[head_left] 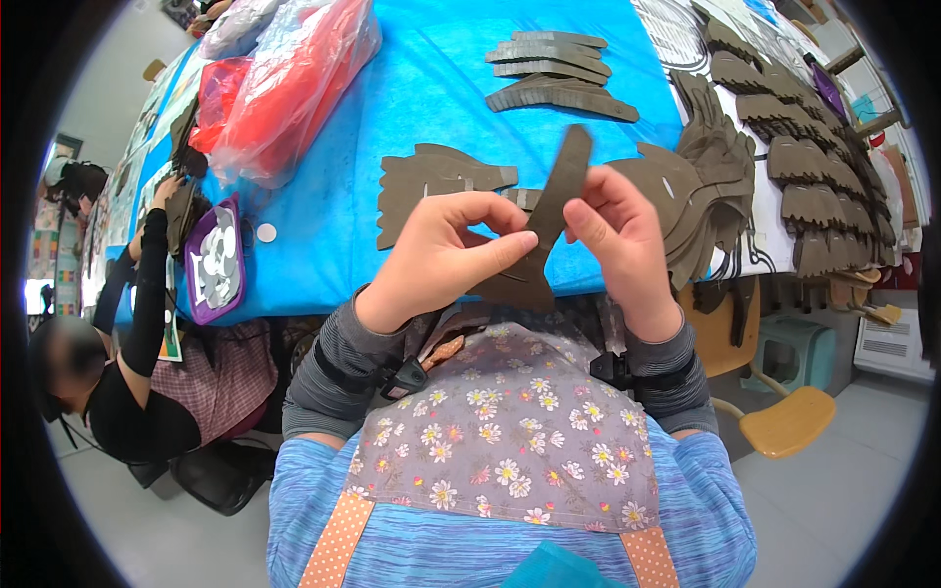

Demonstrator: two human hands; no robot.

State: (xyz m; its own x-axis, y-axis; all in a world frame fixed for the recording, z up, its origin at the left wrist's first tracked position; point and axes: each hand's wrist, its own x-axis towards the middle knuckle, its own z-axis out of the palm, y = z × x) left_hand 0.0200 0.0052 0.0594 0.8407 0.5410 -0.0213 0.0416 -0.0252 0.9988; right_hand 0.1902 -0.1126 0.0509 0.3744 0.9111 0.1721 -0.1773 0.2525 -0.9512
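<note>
A long dark grey-brown piece, apparently foam sheet, is held up over the table's near edge; it flares wider at its lower end. My left hand pinches its middle between thumb and fingers. On its right edge, the thumb and curled fingers of my right hand close on it. Behind my hands lies a stack of notched cut-outs in the same colour, with a smaller strip beside it. To the right fans out a pile of similar curved pieces.
Curved strips lie stacked on the blue table cover. Red pieces in a clear plastic bag and a purple tray of white shapes are on the left. A co-worker sits there. Rows of scalloped pieces and a wooden chair are right.
</note>
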